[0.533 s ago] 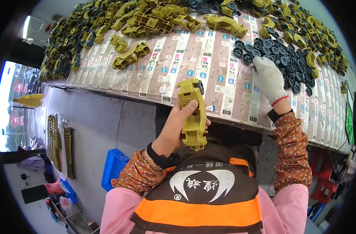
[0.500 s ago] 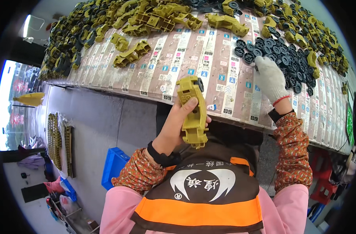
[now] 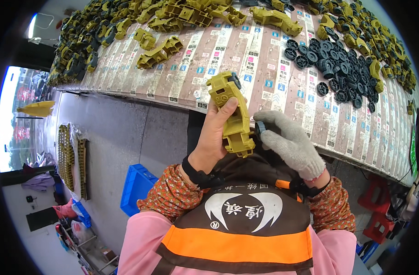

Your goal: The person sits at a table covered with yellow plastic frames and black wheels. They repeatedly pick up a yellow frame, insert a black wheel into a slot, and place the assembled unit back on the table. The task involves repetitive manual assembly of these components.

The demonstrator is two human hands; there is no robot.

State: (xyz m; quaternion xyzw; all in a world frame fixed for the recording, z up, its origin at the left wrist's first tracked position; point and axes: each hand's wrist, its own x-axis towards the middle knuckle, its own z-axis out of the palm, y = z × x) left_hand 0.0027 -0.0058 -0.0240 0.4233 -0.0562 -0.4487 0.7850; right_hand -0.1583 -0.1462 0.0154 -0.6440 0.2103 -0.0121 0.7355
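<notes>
My bare left hand (image 3: 217,126) is wrapped round a yellow-green plastic toy car body (image 3: 237,120), thumb on its face. One dark wheel (image 3: 234,80) sits at the upper right side of this body. In the gloved fingers of my right hand (image 3: 292,140) a dark toy wheel (image 3: 260,129) is pinched, close beside the lower right side of the body. Whether wheel and body touch I cannot tell. Both hands are over my apron, at the near edge of the table (image 3: 172,89).
Loose dark wheels (image 3: 340,68) lie in a pile on the table's right side. Yellow car bodies (image 3: 159,52) lie at the back, with large heaps of yellow and dark parts (image 3: 81,50) along the left and right. A blue crate (image 3: 135,188) stands on the floor at left.
My right hand has come from the wheel pile down and left to the car body, now with a wheel in its fingers. My left hand has stayed on the body, raised slightly.
</notes>
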